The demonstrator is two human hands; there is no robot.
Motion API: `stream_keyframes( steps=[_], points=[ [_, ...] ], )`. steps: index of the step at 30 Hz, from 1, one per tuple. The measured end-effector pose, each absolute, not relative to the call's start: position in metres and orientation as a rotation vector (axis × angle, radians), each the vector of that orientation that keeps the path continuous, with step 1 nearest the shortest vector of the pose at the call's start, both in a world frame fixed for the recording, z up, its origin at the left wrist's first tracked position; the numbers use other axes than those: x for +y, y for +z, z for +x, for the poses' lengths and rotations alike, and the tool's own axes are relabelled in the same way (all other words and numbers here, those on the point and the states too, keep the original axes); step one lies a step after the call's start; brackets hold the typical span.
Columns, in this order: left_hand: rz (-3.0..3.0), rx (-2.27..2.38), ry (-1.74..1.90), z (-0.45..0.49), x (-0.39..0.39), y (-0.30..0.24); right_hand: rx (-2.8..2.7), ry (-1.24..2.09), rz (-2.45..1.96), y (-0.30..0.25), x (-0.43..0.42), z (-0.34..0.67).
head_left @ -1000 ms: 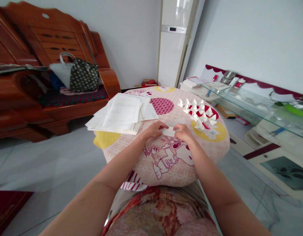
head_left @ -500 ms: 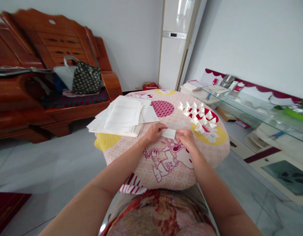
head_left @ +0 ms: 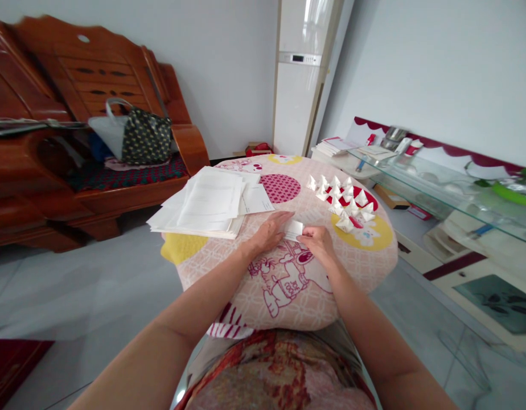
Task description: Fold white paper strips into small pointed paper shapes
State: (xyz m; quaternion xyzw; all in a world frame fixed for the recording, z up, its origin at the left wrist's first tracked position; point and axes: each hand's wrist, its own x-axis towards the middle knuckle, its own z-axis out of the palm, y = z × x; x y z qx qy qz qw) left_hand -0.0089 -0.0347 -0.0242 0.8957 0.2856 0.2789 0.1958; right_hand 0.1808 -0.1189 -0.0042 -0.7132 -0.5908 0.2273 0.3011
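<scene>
A small folded white paper slip (head_left: 294, 229) lies on the round table with a pink cartoon cloth (head_left: 288, 285). My left hand (head_left: 269, 230) rests flat on the slip's left end, fingers stretched out. My right hand (head_left: 315, 239) pinches the slip's right edge with curled fingers. Several folded white paper triangles (head_left: 344, 199) sit in a cluster to the right, beyond my right hand. A stack of white paper sheets (head_left: 207, 202) lies at the table's left side, just past my left hand.
A carved wooden sofa (head_left: 66, 136) with a patterned handbag (head_left: 146, 136) stands at the left. A tall white standing unit (head_left: 299, 74) is behind the table. A glass-topped low cabinet (head_left: 438, 188) with papers and small items runs along the right wall.
My left hand has flattened out over the slip's left end. My right hand has shifted slightly left along the slip and lifted its right edge. The view shifted a little.
</scene>
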Motion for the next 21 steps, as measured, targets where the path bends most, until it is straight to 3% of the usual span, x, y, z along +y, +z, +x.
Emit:
stream_keyframes(
  steps=[5, 10, 16, 21],
  points=[
    [2.568, 0.704, 0.940, -0.003, -0.047, -0.003, -1.699, 0.243, -1.929, 0.004, -0.131, 0.171],
    [2.698, 0.518, 0.907, -0.007, -0.044, -0.001, -1.897, 0.417, -1.695, 0.008, -0.148, 0.177],
    [2.801, 0.416, 0.800, -0.016, -0.036, -0.007, -2.067, -0.023, -1.789, 0.028, -0.146, 0.176],
    [2.877, 0.471, 0.702, -0.021, -0.033, 0.004, -2.321, -0.018, -2.022, 0.034, -0.129, 0.172]
  ],
)
